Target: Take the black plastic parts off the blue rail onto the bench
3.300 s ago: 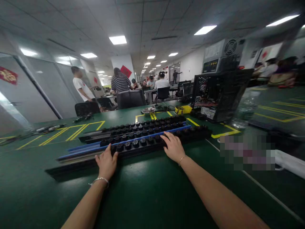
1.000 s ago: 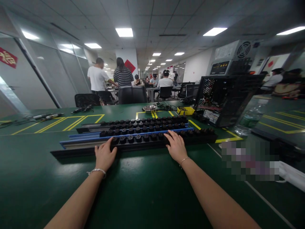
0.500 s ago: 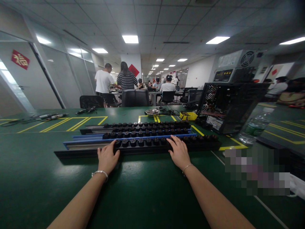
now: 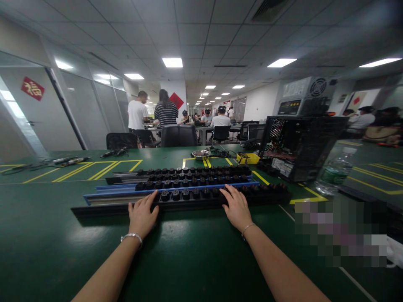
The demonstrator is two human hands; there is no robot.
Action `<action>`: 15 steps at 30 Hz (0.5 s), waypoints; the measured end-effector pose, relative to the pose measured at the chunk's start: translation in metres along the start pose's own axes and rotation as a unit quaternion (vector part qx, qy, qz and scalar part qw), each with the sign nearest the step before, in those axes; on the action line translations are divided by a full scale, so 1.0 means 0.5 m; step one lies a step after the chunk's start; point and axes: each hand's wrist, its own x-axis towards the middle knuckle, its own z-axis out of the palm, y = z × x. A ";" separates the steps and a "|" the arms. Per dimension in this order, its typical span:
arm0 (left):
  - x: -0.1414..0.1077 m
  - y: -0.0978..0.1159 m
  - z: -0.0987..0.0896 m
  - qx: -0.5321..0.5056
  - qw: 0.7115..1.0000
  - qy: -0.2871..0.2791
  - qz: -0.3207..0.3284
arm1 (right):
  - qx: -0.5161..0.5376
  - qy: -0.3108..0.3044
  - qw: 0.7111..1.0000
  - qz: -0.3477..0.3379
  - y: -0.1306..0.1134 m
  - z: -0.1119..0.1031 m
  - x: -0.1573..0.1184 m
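Presently, open green table (image 4: 189,260) lies before the black rail (image 4: 189,205) | rail ends reach beyond left hand (image 4: 142,216) and right hand (image 4: 237,208) | fingers spread, touching rail between its ends; firm hold, I cannot tell.

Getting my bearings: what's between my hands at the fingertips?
In the head view, a row of round black parts along the black rail, between your left hand and right hand.
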 end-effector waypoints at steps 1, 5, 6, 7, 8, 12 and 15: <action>-0.001 0.001 0.000 0.006 1.000 0.000 0.001 | 0.000 -0.001 1.000 0.000 0.000 -0.001 0.000; -0.003 0.005 0.004 0.038 0.999 0.001 0.016 | -0.004 -0.004 1.000 0.001 -0.001 -0.002 0.000; -0.004 0.005 0.005 0.045 0.999 0.001 0.019 | -0.004 -0.005 1.000 0.002 -0.001 -0.002 0.000; -0.005 0.006 0.006 0.051 0.998 0.001 0.022 | -0.004 -0.006 1.000 0.003 -0.001 -0.001 0.000; -0.006 0.007 0.006 0.055 0.998 0.003 0.023 | -0.003 -0.008 1.000 0.004 -0.001 -0.001 0.000; -0.008 0.010 0.005 0.054 0.998 0.009 0.020 | -0.002 -0.011 1.000 0.005 -0.001 -0.001 0.001; -0.008 0.011 0.003 0.050 0.999 0.004 0.011 | -0.002 -0.011 1.000 0.005 -0.001 -0.002 0.001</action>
